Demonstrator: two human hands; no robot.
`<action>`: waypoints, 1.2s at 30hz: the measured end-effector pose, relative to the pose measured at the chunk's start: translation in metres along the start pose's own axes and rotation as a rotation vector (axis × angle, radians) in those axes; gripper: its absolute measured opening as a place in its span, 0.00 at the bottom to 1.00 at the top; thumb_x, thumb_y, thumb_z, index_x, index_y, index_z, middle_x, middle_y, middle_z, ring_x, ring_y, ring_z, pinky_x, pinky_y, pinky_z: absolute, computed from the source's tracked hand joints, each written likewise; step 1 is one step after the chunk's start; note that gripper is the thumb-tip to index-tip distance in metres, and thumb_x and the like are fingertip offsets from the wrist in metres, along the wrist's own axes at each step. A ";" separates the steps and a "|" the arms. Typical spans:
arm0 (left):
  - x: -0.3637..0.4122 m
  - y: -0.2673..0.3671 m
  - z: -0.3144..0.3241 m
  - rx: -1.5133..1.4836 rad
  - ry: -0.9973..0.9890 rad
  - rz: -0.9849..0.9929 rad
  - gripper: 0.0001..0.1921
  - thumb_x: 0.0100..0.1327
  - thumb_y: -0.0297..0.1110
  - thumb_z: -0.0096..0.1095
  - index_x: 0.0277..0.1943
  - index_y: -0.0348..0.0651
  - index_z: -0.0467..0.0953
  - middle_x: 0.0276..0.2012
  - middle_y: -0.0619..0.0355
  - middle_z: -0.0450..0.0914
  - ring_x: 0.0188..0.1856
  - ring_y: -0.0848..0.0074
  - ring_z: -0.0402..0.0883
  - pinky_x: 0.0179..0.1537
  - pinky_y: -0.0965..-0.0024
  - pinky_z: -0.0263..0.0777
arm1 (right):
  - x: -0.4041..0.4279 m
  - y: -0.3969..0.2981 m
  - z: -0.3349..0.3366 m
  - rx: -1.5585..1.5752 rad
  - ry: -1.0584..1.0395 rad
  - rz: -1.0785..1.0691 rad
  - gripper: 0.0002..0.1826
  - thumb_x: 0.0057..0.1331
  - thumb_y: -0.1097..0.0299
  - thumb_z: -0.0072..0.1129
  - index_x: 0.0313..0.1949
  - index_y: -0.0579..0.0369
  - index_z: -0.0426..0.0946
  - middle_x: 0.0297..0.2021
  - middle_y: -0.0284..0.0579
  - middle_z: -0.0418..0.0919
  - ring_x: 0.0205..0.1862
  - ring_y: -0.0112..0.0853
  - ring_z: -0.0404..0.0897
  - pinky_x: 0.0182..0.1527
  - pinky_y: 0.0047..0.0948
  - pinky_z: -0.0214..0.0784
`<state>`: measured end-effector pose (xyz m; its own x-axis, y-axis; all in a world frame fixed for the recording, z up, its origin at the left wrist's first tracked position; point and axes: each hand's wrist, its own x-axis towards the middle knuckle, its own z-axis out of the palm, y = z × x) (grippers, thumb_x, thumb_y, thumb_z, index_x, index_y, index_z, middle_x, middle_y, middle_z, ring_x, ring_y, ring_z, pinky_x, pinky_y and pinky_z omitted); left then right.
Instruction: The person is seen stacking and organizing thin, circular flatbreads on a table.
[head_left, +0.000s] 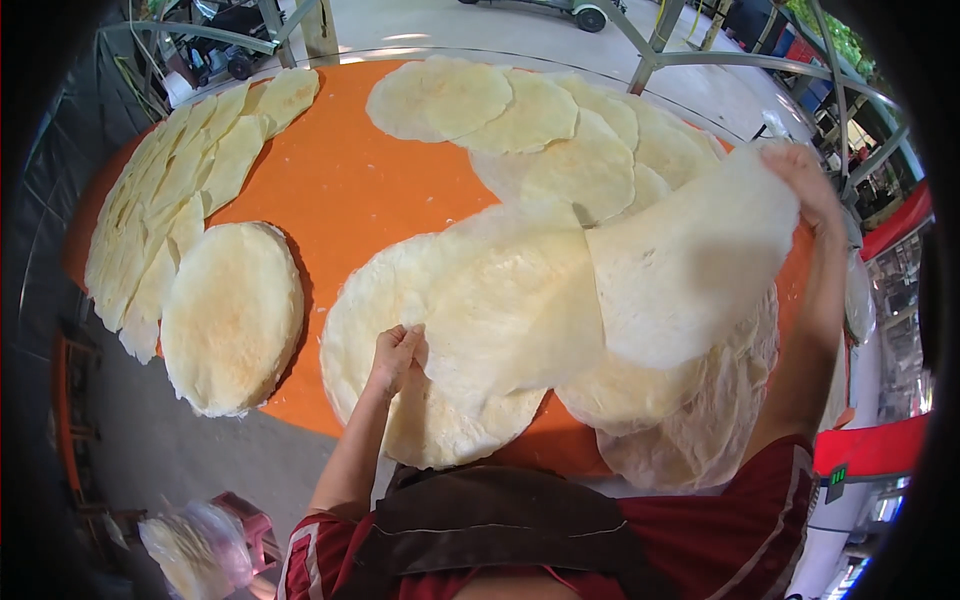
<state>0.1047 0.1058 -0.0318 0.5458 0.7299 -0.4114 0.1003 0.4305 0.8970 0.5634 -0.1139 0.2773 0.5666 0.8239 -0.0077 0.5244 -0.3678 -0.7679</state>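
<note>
My left hand (397, 352) pinches the near left edge of a thin round flatbread sheet (510, 300), lifted over a stack of similar sheets (465, 431) in front of me. Raised at the right, my right hand (802, 176) grips the far edge of a pale thin sheet (690, 262), which hangs slanting down toward the middle. The two lifted parts meet along a crease or overlap; whether they are one sheet cannot be told. Beneath the right one lies another pile of thin sheets (705, 420), partly hidden.
Overlapping round sheets (547, 112) cover the far side of the orange table (360, 172). Folded sheets (172, 172) lie in rows at the left, beside a thick round stack (232, 315). Metal frame bars (735, 60) stand beyond the table. Plastic-wrapped sheets (195, 547) sit low at the left.
</note>
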 end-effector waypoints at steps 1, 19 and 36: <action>0.003 -0.011 -0.010 0.057 0.051 0.017 0.12 0.61 0.35 0.54 0.25 0.38 0.72 0.17 0.65 0.70 0.18 0.86 0.65 0.19 0.80 0.61 | 0.004 -0.020 -0.008 -0.019 -0.002 -0.032 0.12 0.61 0.62 0.51 0.35 0.58 0.76 0.27 0.34 0.77 0.28 0.17 0.73 0.28 0.17 0.65; -0.040 -0.008 -0.014 -0.351 -0.076 -0.143 0.12 0.64 0.45 0.46 0.36 0.45 0.68 0.19 0.65 0.67 0.19 0.80 0.68 0.22 0.75 0.68 | -0.096 -0.025 0.347 -0.694 -0.653 -0.438 0.16 0.57 0.75 0.40 0.46 0.63 0.66 0.36 0.57 0.74 0.38 0.49 0.73 0.41 0.40 0.65; -0.042 0.061 -0.009 -0.174 -0.067 0.113 0.14 0.54 0.27 0.60 0.43 0.35 0.68 0.34 0.58 0.75 0.30 0.81 0.74 0.32 0.77 0.70 | -0.166 0.002 0.402 -0.513 0.118 -0.535 0.20 0.56 0.76 0.40 0.49 0.66 0.65 0.47 0.59 0.70 0.51 0.49 0.68 0.55 0.48 0.55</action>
<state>0.0804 0.1057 0.0392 0.6000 0.7446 -0.2925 -0.1069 0.4370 0.8931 0.2146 -0.0777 0.0197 0.2000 0.9057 0.3738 0.9615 -0.1082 -0.2524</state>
